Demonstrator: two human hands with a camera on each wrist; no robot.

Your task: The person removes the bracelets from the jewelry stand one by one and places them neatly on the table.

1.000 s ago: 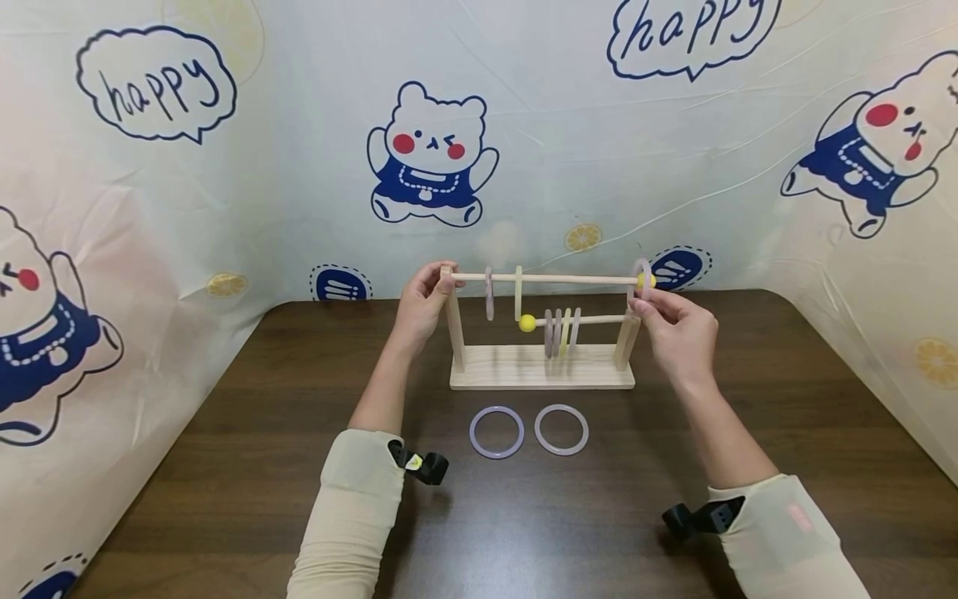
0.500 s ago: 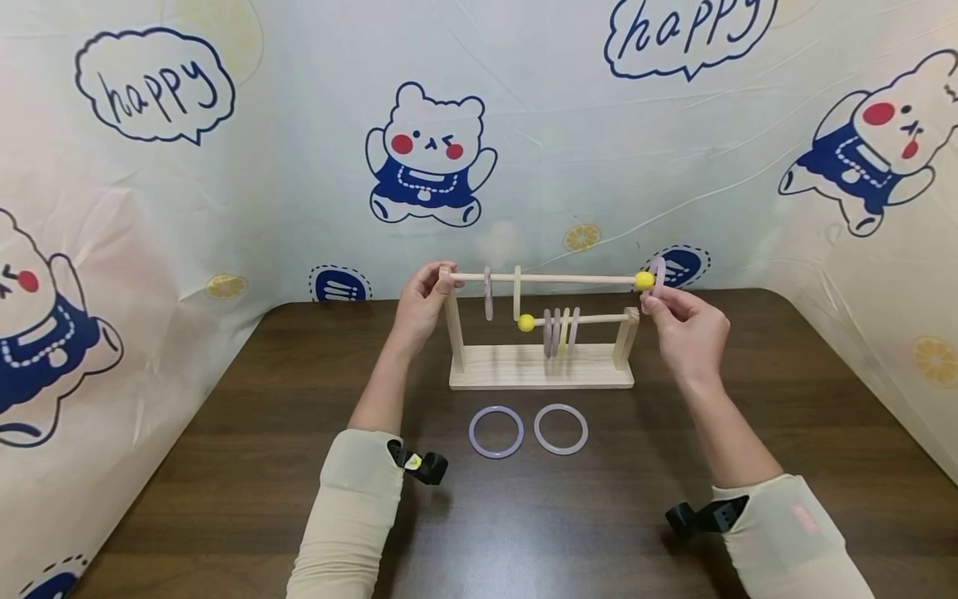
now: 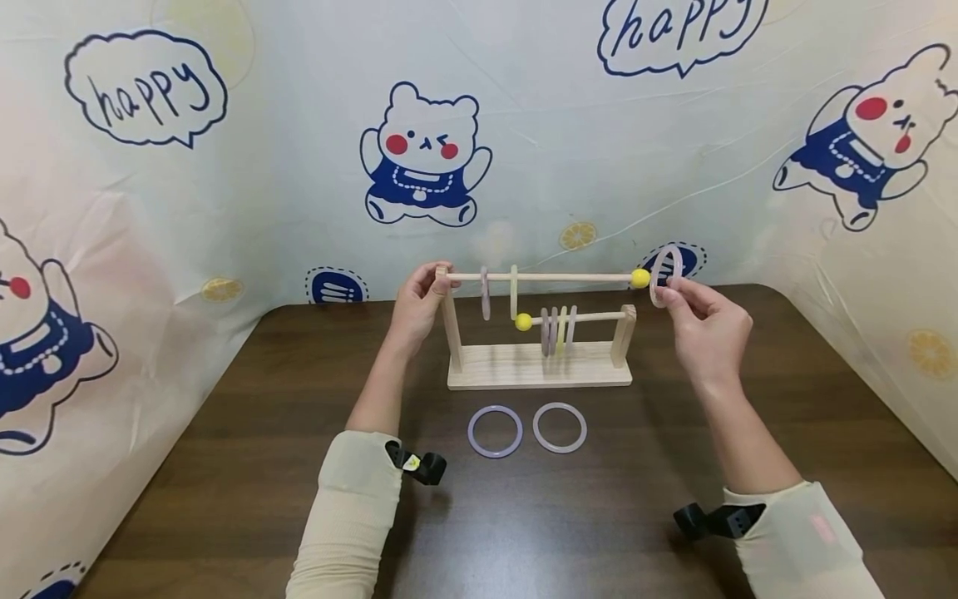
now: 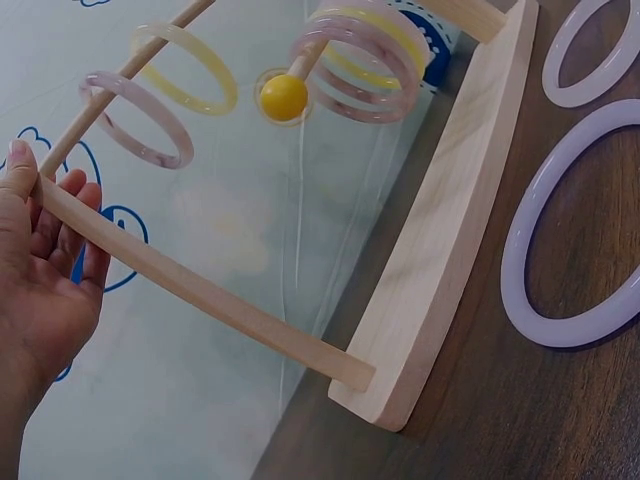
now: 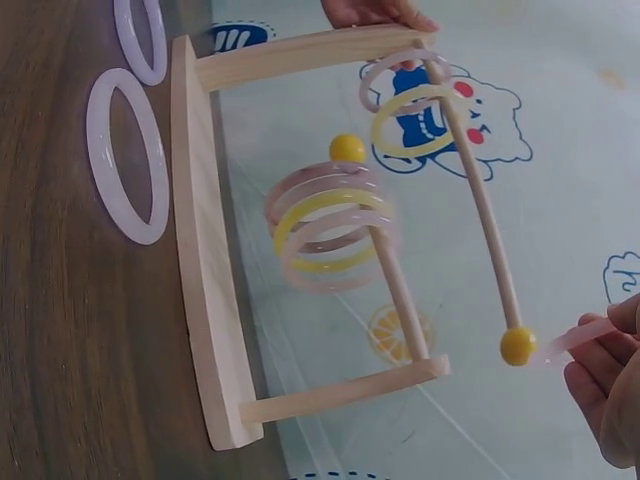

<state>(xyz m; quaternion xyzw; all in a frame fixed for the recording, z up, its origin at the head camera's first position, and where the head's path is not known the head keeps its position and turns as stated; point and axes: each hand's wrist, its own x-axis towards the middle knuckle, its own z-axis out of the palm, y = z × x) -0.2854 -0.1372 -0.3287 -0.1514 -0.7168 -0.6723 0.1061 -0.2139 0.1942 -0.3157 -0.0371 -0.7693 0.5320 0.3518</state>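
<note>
In the head view, a wooden bangle stand (image 3: 494, 376) has two rods at different heights, each tipped with a yellow ball. My left hand (image 3: 417, 309) holds the top of its left post (image 3: 452, 333), thumb in front. Between thumb and fingers, my right hand (image 3: 711, 333) pinches a pale pink bangle (image 3: 654, 279), upright just right of the ball (image 3: 640, 279) on the upper rod (image 3: 576, 277). A mauve bangle (image 3: 486, 295) and a yellow bangle (image 3: 514, 291) hang on that rod. Several more bangles (image 5: 330, 200) hang together on the lower rod (image 5: 398, 290).
On the brown table (image 3: 299, 516), a violet bangle (image 3: 472, 444) and a pale lilac bangle (image 3: 539, 439) lie flat side by side in front of the stand. Behind it rises a printed cloth backdrop (image 3: 314, 166). Each forearm wears a black camera (image 3: 428, 468).
The pink bangle was around the ball end of the upper rod; my right hand has drawn it off to the right and slightly up. My left hand keeps its hold on the post.
</note>
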